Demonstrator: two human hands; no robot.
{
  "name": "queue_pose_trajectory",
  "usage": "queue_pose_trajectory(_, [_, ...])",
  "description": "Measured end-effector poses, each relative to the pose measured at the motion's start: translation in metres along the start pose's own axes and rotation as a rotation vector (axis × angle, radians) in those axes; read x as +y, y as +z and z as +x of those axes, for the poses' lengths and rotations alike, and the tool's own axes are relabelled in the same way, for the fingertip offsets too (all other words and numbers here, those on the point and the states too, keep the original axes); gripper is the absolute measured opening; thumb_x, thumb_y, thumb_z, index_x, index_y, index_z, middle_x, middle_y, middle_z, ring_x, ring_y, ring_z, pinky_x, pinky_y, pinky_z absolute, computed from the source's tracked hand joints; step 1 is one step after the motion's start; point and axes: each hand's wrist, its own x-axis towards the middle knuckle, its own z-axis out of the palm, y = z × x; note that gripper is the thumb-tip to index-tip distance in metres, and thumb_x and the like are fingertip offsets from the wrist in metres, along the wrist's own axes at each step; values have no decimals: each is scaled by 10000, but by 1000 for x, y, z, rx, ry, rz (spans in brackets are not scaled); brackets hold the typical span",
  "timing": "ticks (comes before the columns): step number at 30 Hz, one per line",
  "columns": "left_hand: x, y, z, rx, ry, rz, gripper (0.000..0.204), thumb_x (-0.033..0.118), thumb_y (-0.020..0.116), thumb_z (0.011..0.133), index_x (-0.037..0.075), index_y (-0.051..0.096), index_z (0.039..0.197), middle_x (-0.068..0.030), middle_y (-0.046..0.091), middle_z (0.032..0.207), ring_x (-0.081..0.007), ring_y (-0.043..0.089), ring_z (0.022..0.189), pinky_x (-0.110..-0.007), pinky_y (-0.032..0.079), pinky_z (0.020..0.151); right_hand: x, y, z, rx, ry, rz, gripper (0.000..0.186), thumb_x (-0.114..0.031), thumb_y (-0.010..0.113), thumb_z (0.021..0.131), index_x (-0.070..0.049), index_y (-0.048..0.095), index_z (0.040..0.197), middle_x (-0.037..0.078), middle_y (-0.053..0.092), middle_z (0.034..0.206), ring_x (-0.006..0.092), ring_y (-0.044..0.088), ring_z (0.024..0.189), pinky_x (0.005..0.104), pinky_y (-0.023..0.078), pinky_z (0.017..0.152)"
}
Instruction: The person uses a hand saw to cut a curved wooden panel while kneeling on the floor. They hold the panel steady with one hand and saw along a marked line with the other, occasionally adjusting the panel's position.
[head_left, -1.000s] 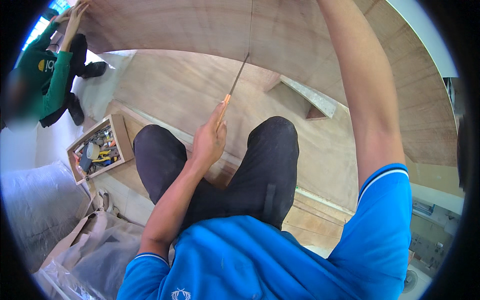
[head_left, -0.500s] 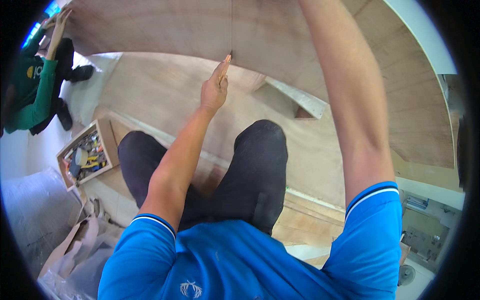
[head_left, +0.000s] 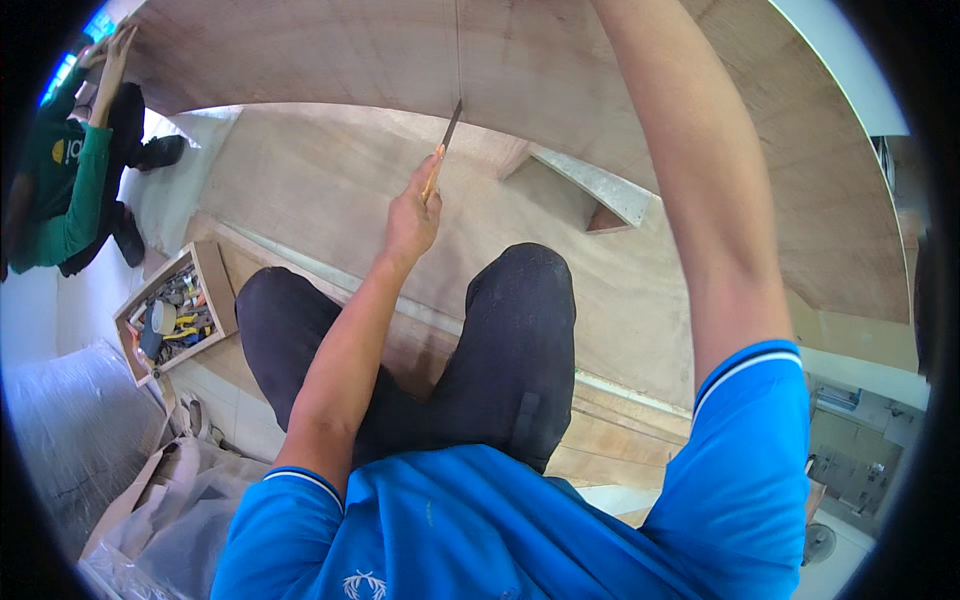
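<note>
My left hand (head_left: 412,222) is closed round the orange-brown handle of a narrow hand saw (head_left: 452,126). Its thin dark blade slants up and its tip meets the near edge of a large brown plywood sheet (head_left: 300,60). From that spot a straight thin line runs up the sheet. My right arm (head_left: 715,190) stretches up over the sheet, and the hand on it lies beyond the top of the picture. At the far left, a person in a green top has hands (head_left: 118,45) raised at the sheet's end.
Under the raised sheet lies a wide wooden board (head_left: 330,190), with a small angled wooden piece (head_left: 600,195) on it. A wooden tray (head_left: 212,285) of hand tools and tape stands left of my knees. Plastic-wrapped material (head_left: 80,420) fills the lower left.
My left hand has drawn back toward me and slightly left with the saw, so more blade shows below the sheet's edge. My right arm stays nearly still.
</note>
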Motion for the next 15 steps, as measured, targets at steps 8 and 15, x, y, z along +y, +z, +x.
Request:
queue_pose_trajectory(8, [36, 18, 5, -11, -84, 117, 661, 81, 618, 993, 231, 463, 1619, -272, 728, 1229, -476, 703, 1112, -536, 556, 971, 18, 0, 10, -60, -85, -23, 504, -486, 745, 945, -40, 772, 1178, 177, 791, 1156, 358, 742, 1123, 507, 586, 953])
queue_pose_trajectory(15, [63, 41, 5, -53, -130, 102, 663, 91, 615, 986, 257, 477, 1613, -266, 734, 1203, -481, 705, 1074, -539, 558, 950, 52, -1, -8, -118, -106, -5, 474, -476, 751, 943, -49, 764, 1148, 172, 786, 1106, 362, 738, 1079, 498, 577, 951])
